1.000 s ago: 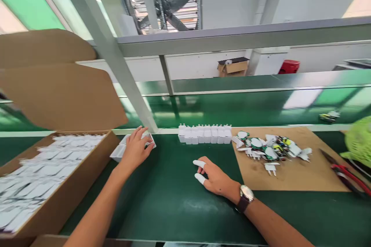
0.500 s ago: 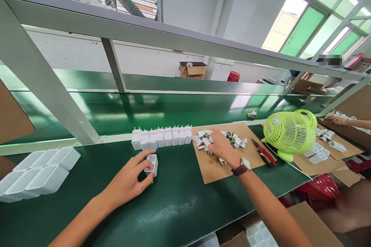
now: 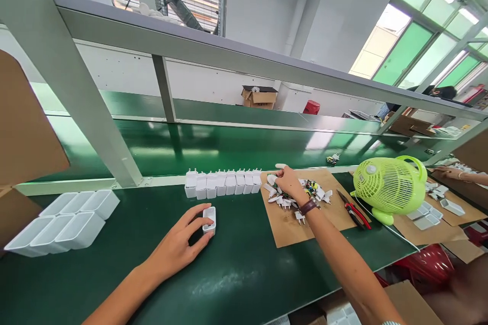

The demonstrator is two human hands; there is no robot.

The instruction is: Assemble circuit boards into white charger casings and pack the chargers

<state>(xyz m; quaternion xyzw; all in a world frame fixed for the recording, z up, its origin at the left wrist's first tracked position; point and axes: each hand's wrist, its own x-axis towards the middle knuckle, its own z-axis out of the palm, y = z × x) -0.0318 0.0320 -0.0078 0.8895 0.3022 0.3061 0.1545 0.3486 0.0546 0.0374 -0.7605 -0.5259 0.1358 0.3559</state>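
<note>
My left hand point(image 3: 179, 244) grips a small white plastic charger shell point(image 3: 209, 219) between thumb and fingers, standing it on the green bench point(image 3: 236, 274). My right hand point(image 3: 290, 183) reaches out over a heap of white plug pieces and small circuit boards point(image 3: 301, 193) on a brown cardboard sheet point(image 3: 301, 223). Its fingers, some in white cots, curl down into the heap; what they pinch is hidden. A row of white shells with plug pins point(image 3: 223, 183) stands along the bench's far edge between the two hands.
Several empty white shells point(image 3: 63, 221) lie grouped at the left beside a cardboard box flap point(image 3: 26, 127). A lime-green desk fan point(image 3: 389, 185) and red-handled pliers point(image 3: 354, 210) sit to the right. Another person's hand point(image 3: 453, 173) works at far right. A slanted grey post point(image 3: 76, 86) rises behind.
The view swung right, away from the open box. My left hand brought one shell from the left group to the bench's middle. My right hand reached out to the heap of parts.
</note>
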